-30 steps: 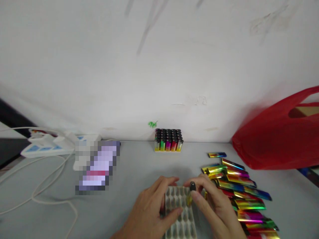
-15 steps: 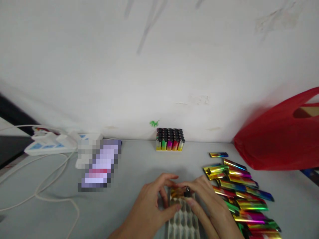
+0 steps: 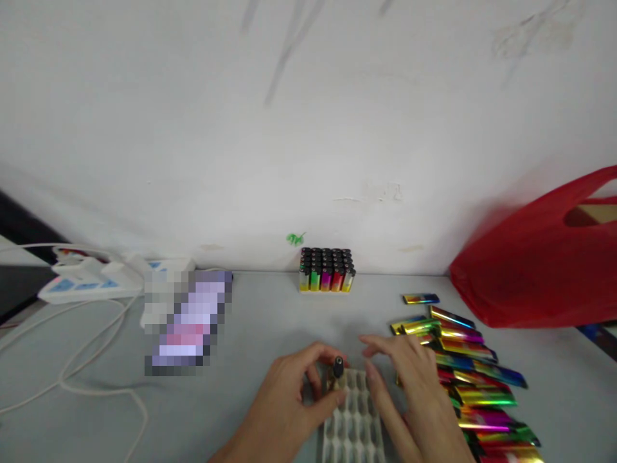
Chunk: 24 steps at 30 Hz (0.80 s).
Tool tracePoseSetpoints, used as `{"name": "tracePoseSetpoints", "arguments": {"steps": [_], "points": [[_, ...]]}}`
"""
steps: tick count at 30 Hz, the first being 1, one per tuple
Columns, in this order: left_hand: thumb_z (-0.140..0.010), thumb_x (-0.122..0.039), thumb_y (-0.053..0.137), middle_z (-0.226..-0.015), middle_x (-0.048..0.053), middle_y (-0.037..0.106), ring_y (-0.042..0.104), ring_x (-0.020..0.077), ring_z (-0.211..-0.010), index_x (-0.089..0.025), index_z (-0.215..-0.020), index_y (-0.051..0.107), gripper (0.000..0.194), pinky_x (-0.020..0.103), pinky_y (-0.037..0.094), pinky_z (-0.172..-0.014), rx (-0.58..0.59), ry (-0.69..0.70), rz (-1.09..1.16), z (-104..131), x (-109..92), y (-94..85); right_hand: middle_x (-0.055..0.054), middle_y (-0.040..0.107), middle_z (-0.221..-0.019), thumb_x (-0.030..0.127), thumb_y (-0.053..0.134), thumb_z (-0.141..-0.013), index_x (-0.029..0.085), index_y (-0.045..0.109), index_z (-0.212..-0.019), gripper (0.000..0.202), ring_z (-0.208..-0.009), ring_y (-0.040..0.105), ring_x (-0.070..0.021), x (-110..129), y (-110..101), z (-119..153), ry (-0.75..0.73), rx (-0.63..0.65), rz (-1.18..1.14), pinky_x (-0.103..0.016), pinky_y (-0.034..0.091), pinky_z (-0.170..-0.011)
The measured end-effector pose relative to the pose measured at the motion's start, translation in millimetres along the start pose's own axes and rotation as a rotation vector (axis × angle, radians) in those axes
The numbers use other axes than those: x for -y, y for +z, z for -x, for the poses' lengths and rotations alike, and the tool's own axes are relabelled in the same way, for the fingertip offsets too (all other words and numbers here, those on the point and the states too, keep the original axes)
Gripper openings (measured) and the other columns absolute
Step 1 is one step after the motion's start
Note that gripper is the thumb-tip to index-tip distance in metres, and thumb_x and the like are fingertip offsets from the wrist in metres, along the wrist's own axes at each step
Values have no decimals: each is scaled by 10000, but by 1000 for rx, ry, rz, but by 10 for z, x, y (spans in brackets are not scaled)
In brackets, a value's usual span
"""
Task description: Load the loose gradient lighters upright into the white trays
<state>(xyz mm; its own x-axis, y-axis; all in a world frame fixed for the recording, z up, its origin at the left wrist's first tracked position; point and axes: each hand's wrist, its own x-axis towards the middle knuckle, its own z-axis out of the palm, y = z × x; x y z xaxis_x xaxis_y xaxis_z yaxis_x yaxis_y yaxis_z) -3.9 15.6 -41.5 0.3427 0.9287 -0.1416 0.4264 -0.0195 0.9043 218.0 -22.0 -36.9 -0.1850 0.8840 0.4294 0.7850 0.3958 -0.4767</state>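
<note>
- The grey worktop [image 3: 270,308] runs under my left hand [image 3: 289,392] and my right hand [image 3: 414,379] and back to the wall.
- The red bag [image 3: 525,270] slumps well beyond my right fingers, likely set aside to give them room.
- Loose lighters [image 3: 486,397] overlap in a heap just right of my right fingers, I suppose for a short reach.
- My right fingers are released, spread loosely and holding nothing.
- My left fingers curl around one upright lighter [image 3: 338,366]; I cannot tell whether they squeeze or merely prop it.
- The pale tray [image 3: 354,424] lies between my hands, presumably so both can get at its cells.
- Ahead of my fingertips, near the wall, a block of lighters [image 3: 326,276] stands in tight rows, perhaps out there to avoid knocks.
- That one lighter, black cap up, is at the tray's far left corner; my left thumb and fingers probably stop it toppling.
</note>
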Motion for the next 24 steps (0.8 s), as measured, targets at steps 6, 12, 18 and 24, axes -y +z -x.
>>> {"name": "tracePoseSetpoints", "arguments": {"steps": [6,12,18,24], "points": [[-831,-245,824,-693,-67,657,583,154,-622,-275,-1159,841,330,245,418,-635,3,-38,-30,9,-21,-9,-363,493,-1620,339,543,-1068,105,592,-1514,506,-1302,556,-581,-235,52,-2,202,-150,702,-730,479,-937],[-834,-269,833,-690,-65,654,560,149,-606,-274,-1168,843,335,245,397,-614,2,-43,-26,16,-27,-6,-336,664,-1511,189,439,-1099,64,642,-1463,435,-1310,627,-514,-334,148,16,152,-117,764,-704,443,-1037],[-823,-252,829,-687,-66,632,546,147,-606,-261,-1143,843,321,242,389,-609,0,-42,-22,8,-40,-18,-240,719,-1504,76,395,-1098,122,641,-1472,450,-1266,704,-428,-376,288,21,34,-102,662,-598,434,-1010],[-832,-237,817,-704,-62,639,585,154,-649,-259,-1147,840,317,242,392,-626,-1,-42,7,0,-77,-27,-116,835,-1268,91,451,-1093,233,679,-1324,355,-1143,766,-338,-314,179,-59,-22,-130,462,-522,377,-1005]]}}
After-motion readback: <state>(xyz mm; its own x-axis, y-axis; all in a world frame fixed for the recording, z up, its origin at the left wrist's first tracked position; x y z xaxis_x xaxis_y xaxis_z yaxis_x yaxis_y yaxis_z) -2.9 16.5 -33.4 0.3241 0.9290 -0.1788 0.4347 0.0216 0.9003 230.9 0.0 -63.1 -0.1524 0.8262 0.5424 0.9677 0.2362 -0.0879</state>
